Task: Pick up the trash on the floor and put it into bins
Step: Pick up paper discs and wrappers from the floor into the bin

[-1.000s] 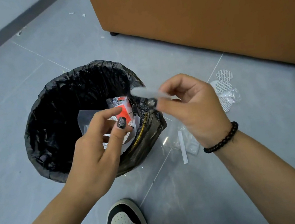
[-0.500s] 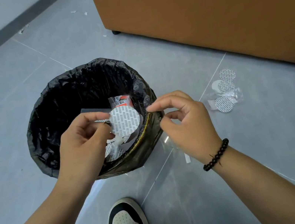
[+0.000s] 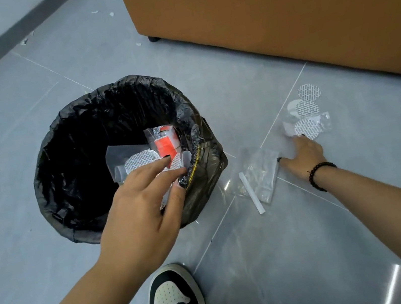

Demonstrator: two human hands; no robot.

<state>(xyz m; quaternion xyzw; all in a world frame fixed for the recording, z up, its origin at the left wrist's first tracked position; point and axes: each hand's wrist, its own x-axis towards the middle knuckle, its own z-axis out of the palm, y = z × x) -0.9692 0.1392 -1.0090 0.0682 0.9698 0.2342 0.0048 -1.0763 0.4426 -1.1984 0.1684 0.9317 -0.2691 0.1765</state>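
Observation:
A round bin with a black liner [image 3: 64, 137] stands on the grey floor. Inside it lie a red packet [image 3: 165, 144], clear wrappers and a white patterned disc [image 3: 140, 162]. My left hand [image 3: 141, 204] hovers over the bin's near rim with its fingers spread and nothing in them. My right hand [image 3: 303, 154] reaches down to the floor on the right, its fingertips at a pile of white patterned discs [image 3: 305, 113] and clear film; whether it grips anything is hidden. A clear plastic bag with a white strip [image 3: 259, 176] lies between bin and right hand.
A brown cabinet [image 3: 276, 6] stands at the back right. My shoe [image 3: 175, 299] is on the floor just below the bin. Small paper scraps [image 3: 102, 13] lie far back by the dark skirting.
The disc held over the bin by both hands now lies inside it. My left hand opened above the rim. My right hand moved right and down to the discs on the floor.

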